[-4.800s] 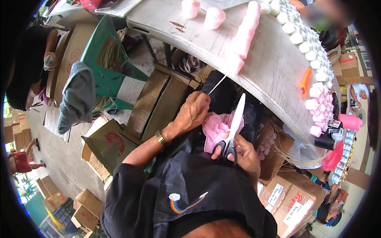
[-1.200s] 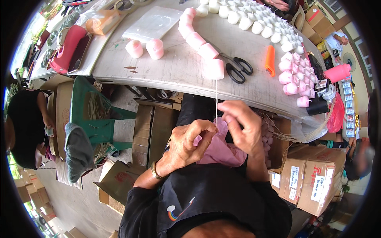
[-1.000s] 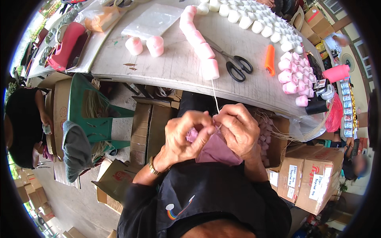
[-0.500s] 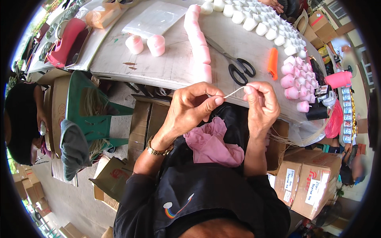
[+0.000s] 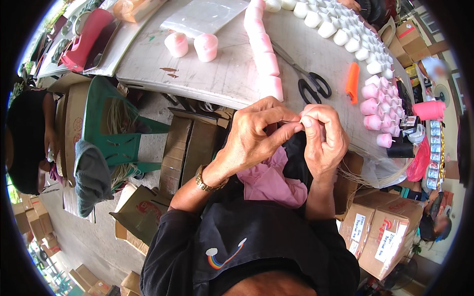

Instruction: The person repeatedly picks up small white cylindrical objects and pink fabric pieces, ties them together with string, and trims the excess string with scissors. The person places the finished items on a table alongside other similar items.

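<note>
My left hand (image 5: 259, 129) and my right hand (image 5: 324, 140) meet just off the table's near edge, thumb and forefinger pinched on each. A thin white candle wick (image 5: 290, 121) runs between their fingertips, mostly covered by the fingers. Beyond the hands, black-handled scissors (image 5: 312, 88) lie on the table, beside a row of pink candles (image 5: 268, 64) laid end to end. Two more pink candles stand to the left, one (image 5: 176, 45) next to the other (image 5: 205, 47). A pink cloth (image 5: 274, 181) rests on my lap below the hands.
White candles (image 5: 340, 37) and upright pink candles (image 5: 379, 106) fill the table's right side, near an orange tool (image 5: 352, 83). A clear plastic bag (image 5: 202, 17) lies at the back. A green chair (image 5: 106, 130) and cartons (image 5: 377, 229) flank me. Another person (image 5: 32, 138) is at left.
My hands have come closer together, so the length of wick showing between them is much shorter. The view has shifted slightly, moving the table's things to the right.
</note>
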`<state>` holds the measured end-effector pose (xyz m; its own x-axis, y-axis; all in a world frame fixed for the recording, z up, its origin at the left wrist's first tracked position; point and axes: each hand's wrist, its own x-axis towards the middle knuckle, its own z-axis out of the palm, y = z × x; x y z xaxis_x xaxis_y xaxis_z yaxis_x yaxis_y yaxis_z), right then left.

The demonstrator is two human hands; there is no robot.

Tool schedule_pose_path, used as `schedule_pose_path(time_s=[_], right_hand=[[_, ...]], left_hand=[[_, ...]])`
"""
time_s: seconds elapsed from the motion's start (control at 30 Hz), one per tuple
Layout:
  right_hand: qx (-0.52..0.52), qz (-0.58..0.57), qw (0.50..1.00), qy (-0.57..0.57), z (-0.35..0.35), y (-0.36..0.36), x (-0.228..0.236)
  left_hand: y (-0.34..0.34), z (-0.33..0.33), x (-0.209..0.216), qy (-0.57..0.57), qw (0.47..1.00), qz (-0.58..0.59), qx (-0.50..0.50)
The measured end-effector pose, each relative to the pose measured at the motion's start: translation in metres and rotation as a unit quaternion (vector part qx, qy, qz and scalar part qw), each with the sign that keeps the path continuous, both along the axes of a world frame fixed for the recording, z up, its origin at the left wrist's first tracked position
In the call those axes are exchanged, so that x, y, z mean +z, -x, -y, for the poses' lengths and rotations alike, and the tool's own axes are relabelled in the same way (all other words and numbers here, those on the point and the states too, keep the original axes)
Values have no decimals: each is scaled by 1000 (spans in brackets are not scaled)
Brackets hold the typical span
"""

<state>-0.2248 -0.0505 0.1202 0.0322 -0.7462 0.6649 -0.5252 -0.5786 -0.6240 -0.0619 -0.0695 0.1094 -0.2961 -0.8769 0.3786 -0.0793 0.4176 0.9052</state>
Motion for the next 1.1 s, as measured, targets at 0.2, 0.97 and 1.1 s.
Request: schedule_pose_path(time_s=[0.2,0.97,1.1], right_hand=[[-3,150,984,-99,-4,-9,-9],[-37,-99,994,32,9,-12,-2],[-31,-110,993,38,9,-10,-3]], left_hand=[[5,-4,1,-33,998,-21,53],[14,-5,-14,169,959,63,217],[14,-3,-15,200,947,126,217]])
